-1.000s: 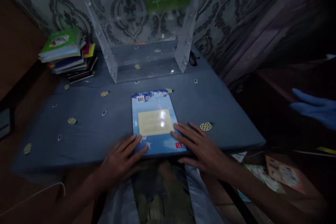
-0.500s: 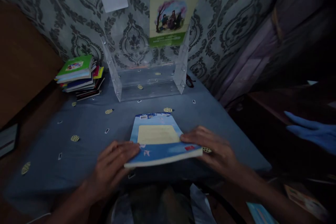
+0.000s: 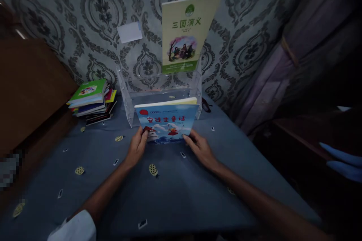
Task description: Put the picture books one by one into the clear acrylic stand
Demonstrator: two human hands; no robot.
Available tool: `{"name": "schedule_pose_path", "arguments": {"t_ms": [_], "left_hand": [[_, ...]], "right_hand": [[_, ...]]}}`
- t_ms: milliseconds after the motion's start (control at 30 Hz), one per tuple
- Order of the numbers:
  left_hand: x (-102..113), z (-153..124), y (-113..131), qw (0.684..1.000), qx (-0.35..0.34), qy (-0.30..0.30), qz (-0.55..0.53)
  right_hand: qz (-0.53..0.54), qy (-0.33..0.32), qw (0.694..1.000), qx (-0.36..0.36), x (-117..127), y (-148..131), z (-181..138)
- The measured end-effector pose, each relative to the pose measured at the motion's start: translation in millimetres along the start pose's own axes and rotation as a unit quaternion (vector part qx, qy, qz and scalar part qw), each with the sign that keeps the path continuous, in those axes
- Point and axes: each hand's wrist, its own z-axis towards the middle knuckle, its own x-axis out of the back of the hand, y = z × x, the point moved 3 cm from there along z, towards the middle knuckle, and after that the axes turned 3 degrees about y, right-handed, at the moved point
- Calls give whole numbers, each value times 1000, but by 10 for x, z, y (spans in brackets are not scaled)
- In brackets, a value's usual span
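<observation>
Left hand [image 3: 138,146] and right hand [image 3: 201,150], equally near, pinch blue book [image 3: 166,116] at its lower corners, thumbs in front, cover tilted up, top edge running left-right, before clear stand [image 3: 125,98] near table's [image 3: 175,203] far edge.

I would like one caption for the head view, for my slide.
Left hand and right hand hold a red-titled blue book before a clear stand on a blue tablecloth.
</observation>
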Motion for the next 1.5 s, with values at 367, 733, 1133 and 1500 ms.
{"name": "schedule_pose_path", "arguments": {"t_ms": [367,733,1133,1500], "left_hand": [[-81,-382,-87,949,227,-188,-114],[38,-345,-191,946,157,-241,146],[-87,-152,-336,914,-86,-158,363],[-189,-6,-433,906,-108,-172,371]], "right_hand": [[66,-112,976,-173,185,-64,-473],[-206,-150,960,-115,277,-29,-431],[-350,-76,932,62,151,90,-170],[-219,-45,970,91,-10,405,144]]}}
